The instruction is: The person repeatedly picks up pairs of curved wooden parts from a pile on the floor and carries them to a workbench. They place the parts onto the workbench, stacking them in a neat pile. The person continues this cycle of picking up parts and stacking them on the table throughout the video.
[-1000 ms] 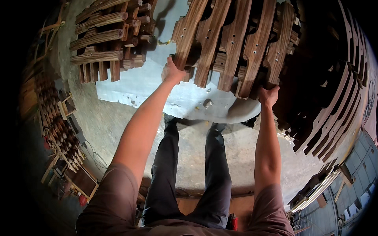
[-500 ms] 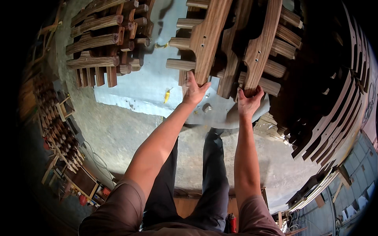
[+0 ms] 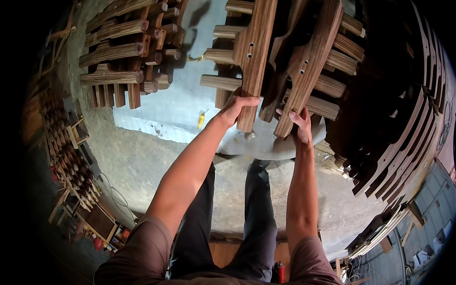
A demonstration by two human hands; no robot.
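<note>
I hold a brown wooden slatted chair frame (image 3: 280, 52) up in front of me, its two side rails pointing down toward me. My left hand (image 3: 236, 109) grips the lower end of the left rail (image 3: 252, 61). My right hand (image 3: 300, 124) grips the lower end of the right rail (image 3: 306, 66). Cross slats stick out on both sides of the rails. My legs in dark trousers stand on the concrete floor (image 3: 142, 161) below.
A stack of similar slatted wooden frames (image 3: 126, 52) lies on the floor at the upper left. A row of dark curved wooden parts (image 3: 403, 128) stands along the right. More small wooden pieces (image 3: 66, 156) line the left edge. A yellow scrap (image 3: 201, 119) lies on a pale sheet.
Both hands have lifted the wooden frame up and nearer to me, and have drawn closer together on its rails. The frame now fills more of the upper middle.
</note>
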